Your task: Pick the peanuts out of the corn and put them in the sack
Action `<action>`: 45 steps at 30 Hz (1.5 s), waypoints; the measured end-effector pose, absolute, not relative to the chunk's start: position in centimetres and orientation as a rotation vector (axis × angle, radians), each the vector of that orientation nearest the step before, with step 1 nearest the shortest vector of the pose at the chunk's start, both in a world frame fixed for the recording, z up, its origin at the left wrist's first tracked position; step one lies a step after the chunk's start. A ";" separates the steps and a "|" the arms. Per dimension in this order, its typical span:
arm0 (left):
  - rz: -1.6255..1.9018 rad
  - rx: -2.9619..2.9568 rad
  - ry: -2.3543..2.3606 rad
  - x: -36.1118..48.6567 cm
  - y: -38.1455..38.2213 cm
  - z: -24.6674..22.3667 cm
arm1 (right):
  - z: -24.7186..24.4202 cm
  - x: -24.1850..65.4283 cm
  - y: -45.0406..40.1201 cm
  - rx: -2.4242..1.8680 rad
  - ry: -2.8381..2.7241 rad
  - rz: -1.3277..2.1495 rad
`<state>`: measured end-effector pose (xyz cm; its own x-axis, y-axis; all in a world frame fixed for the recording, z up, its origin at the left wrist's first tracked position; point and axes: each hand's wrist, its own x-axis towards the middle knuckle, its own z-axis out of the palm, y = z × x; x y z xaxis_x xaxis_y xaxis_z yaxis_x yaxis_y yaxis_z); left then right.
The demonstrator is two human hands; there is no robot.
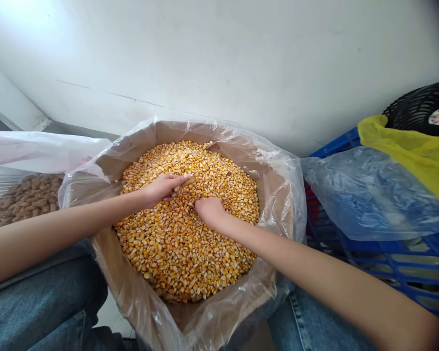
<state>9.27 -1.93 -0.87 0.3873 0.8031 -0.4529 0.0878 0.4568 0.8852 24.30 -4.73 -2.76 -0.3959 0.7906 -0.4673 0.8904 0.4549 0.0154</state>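
Note:
Dried corn kernels (175, 253), yellow and orange, fill a cardboard box (274, 195) lined with a clear plastic bag (298, 204). My left hand (164, 187) is over the middle of the corn, thumb and fingers closed on a small tan piece (187, 182) whose kind I cannot make out. Just to its right, my right hand (209, 210) presses down into the kernels. Its fingertips are hidden in the corn, and only the back of the hand and the knuckles show. The two hands are close but apart.
At the left lies a clear bag of peanuts in shells (29, 197). A blue plastic crate (388, 258) stands right, with a clear plastic bag (376, 195), a yellow bag (417, 151) and a black basket-like item (417, 105) on it. A white wall (219, 68) rises behind.

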 end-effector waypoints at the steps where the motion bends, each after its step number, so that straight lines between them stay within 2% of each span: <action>1: 0.584 1.001 1.091 9.2 -1.9 -0.9 | -2.8 24.4 -4.5 1.457 2.307 -0.345; 4: 0.628 0.957 1.089 9.1 -1.9 -1.0 | -2.8 25.4 -3.9 1.589 2.320 -0.551; 7: 0.639 0.892 1.061 9.0 -1.8 -1.1 | -2.6 26.8 -3.4 1.632 2.329 -0.977; 12: 0.661 0.702 0.930 9.0 -1.5 -0.9 | -1.3 28.5 -3.1 1.574 1.876 -2.175; 15: 0.677 0.638 0.887 8.9 -1.3 -0.8 | -0.3 29.0 -2.7 1.342 1.494 -2.815; 17: 0.670 0.634 0.856 8.8 -1.2 -0.7 | 0.1 29.2 -2.3 1.158 1.326 -3.054; 20: 0.681 0.657 0.808 8.6 -1.2 -0.6 | 0.3 29.0 -2.0 1.096 1.254 -3.173; 24: 0.692 0.688 0.767 8.6 -1.3 -0.5 | -0.1 28.3 -2.3 1.362 1.363 -3.005; 27: 0.688 0.650 0.761 8.6 -1.4 -0.4 | -0.7 28.1 -2.8 1.610 1.561 -2.585; 30: 0.678 0.568 0.745 8.7 -1.5 -0.3 | -1.5 28.3 -3.1 1.690 1.978 -1.891; 34: 0.649 0.473 0.738 8.7 -1.5 -0.1 | -2.1 28.5 -3.9 1.416 2.454 -0.729; 36: 0.626 0.444 0.732 8.7 -1.5 0.0 | -2.2 28.3 -4.3 1.282 2.453 -0.424; 41: 0.573 0.432 0.728 8.7 -1.6 0.0 | -2.7 27.6 -5.2 1.255 2.407 -0.283; 45: 0.579 0.466 0.764 9.1 -1.3 0.3 | -2.7 27.6 -4.8 1.405 2.377 -0.407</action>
<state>9.06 -1.34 0.26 0.5827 0.6371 -0.5045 -0.3139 0.7490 0.5834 27.63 -4.84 -2.69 -0.4477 0.7811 -0.4354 0.8814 0.4674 -0.0678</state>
